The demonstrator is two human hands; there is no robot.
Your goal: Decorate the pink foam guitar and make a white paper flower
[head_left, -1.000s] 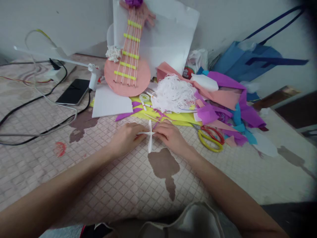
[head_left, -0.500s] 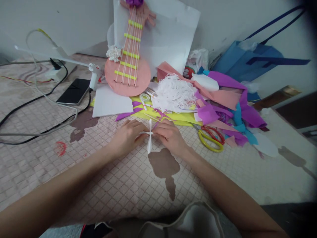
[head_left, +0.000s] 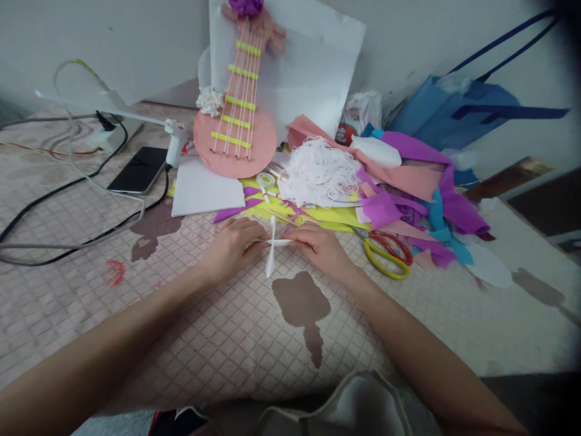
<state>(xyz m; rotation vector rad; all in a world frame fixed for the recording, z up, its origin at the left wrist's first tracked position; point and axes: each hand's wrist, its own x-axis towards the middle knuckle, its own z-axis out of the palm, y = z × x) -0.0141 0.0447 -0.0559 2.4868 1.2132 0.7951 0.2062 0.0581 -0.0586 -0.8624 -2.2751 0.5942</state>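
Note:
Between my hands is a white cross-shaped piece of thin strips (head_left: 271,257), perhaps paper or cloth; I cannot tell which. One strip points up and down, the other runs from hand to hand. My left hand (head_left: 233,245) pinches the left end with fingers curled. My right hand (head_left: 321,248) pinches the right end, its fingertips pressed together. Just beyond them lie yellow sheets (head_left: 336,215) with thin sticks and purple scraps. Farther back, a pink paper guitar (head_left: 261,130) with white strings and yellow bars leans on a white board (head_left: 313,54).
Scissors (head_left: 385,260) with red and yellow handles lie right of my right hand. A white yarn heap (head_left: 318,172) and purple cloth (head_left: 454,188) are behind. At left are a phone (head_left: 138,169), a white glue gun (head_left: 173,145) and cables. A blue bag (head_left: 454,112) stands back right.
My right hand has moved slightly right, away from the left hand. More of the crosswise strip now shows between them. The view has shifted slightly.

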